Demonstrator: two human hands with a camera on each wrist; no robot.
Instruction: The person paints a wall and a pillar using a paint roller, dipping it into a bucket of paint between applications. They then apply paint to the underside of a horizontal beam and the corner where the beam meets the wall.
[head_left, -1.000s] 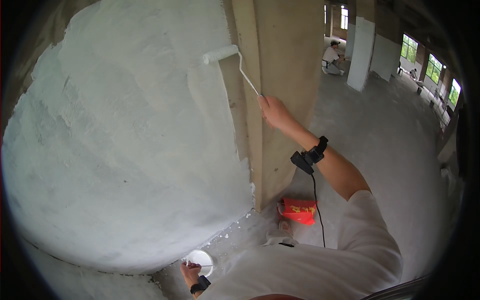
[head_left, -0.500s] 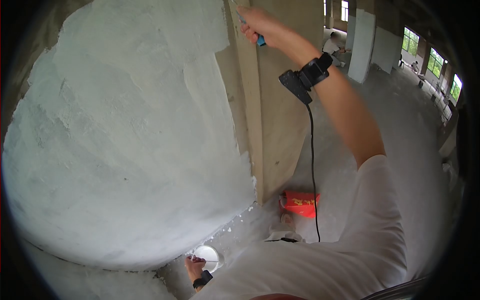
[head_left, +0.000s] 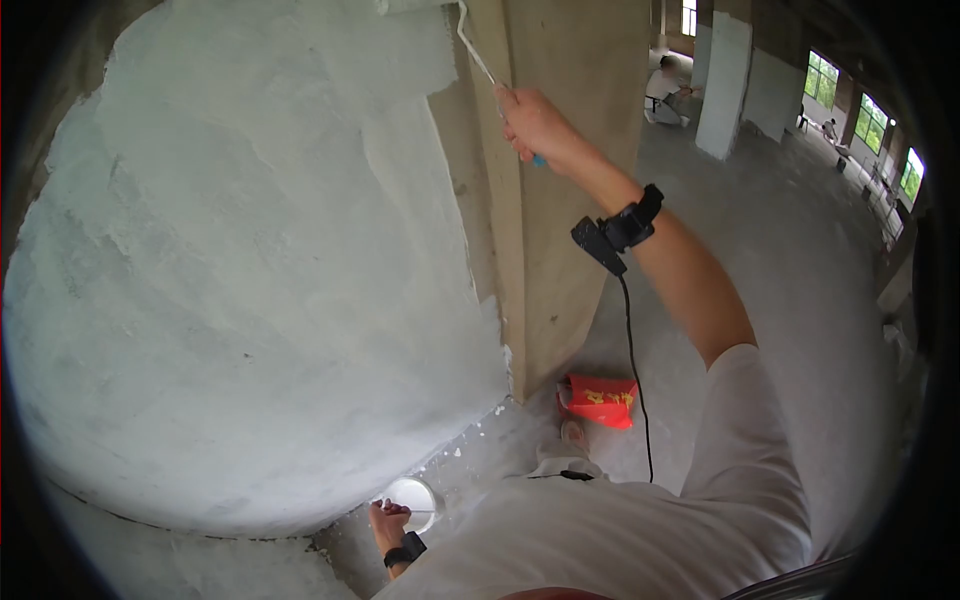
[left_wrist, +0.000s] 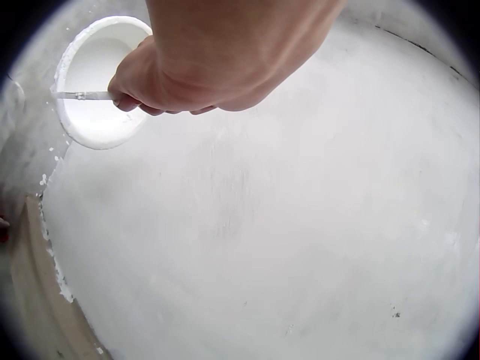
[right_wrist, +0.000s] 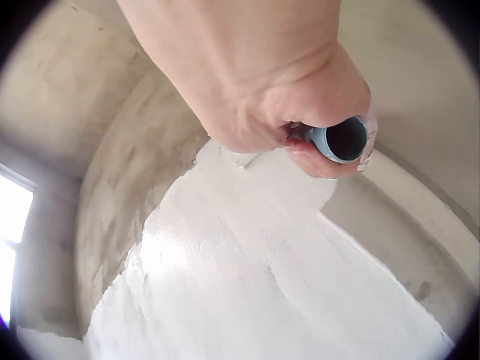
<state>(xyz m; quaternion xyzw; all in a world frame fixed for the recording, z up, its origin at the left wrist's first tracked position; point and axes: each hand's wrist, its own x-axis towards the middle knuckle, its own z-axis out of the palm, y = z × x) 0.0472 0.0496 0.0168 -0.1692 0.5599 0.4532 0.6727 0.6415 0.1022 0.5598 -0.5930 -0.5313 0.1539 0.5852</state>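
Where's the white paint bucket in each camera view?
Head: paint bucket bottom centre, held by the left hand.
Left wrist: paint bucket upper left, its wire handle gripped by that hand.
Right wrist: absent; right hand grips the paint roller.
Shared landmark: the white-painted wall.

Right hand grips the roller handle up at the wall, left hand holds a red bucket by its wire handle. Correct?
No, the bucket is white, not red, as the left wrist view shows. The rest holds: the right hand grips the roller handle up at the wall, and the left hand holds the bucket by its wire handle.
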